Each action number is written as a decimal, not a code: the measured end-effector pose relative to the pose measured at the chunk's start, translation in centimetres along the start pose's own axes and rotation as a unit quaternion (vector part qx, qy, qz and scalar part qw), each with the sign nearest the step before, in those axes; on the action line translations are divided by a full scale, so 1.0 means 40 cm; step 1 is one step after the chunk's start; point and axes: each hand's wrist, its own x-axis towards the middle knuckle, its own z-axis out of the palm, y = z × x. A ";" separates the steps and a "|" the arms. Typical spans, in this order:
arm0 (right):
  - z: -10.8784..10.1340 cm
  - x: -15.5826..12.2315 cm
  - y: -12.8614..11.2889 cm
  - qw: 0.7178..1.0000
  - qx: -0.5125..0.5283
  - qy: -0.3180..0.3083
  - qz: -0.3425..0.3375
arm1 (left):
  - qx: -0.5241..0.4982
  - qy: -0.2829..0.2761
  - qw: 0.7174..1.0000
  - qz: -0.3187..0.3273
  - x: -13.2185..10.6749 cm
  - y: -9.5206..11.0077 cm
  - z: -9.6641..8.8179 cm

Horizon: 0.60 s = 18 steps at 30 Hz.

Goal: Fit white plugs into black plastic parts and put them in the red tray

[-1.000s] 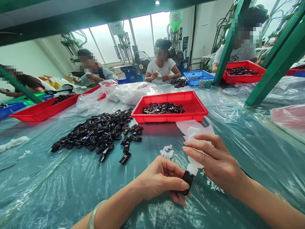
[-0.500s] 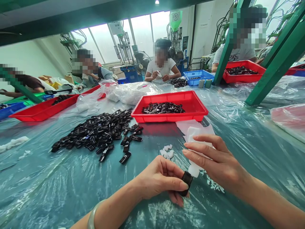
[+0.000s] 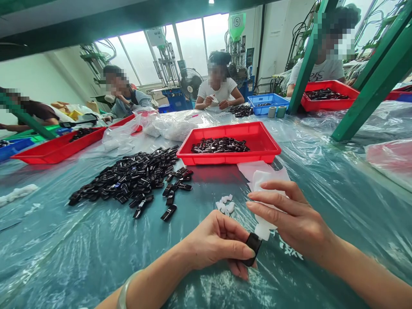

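Observation:
My left hand (image 3: 216,242) is closed around a small black plastic part (image 3: 253,244), pinched between thumb and fingers just above the table. My right hand (image 3: 291,219) grips a white cloth (image 3: 263,228) whose lower tip touches the top of that part. More folded white cloth (image 3: 257,172) lies behind my right hand. A big pile of the same black parts (image 3: 128,176) spreads over the table to the left. A red tray (image 3: 257,138) straight ahead holds more black parts (image 3: 220,145).
Small white scraps (image 3: 225,205) lie in front of my left hand. The table wears teal plastic sheeting (image 3: 80,249). Other people sit around the far side with red trays (image 3: 54,148) and a blue bin (image 3: 268,102). Green frame posts (image 3: 367,86) stand at right.
The black part and the cloth tip have shifted slightly against each other; both hands stay in nearly the same place.

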 end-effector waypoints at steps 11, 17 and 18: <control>0.006 0.006 -0.005 1.000 -0.010 0.010 0.015 | 0.008 0.009 1.000 -0.004 0.000 -0.001 0.004; 0.013 -0.001 -0.007 1.000 -0.019 -0.001 0.021 | 0.013 0.020 1.000 -0.018 0.005 -0.003 0.007; 0.014 -0.002 -0.008 0.999 -0.023 -0.005 0.024 | 0.014 0.019 1.000 -0.017 0.005 -0.004 0.007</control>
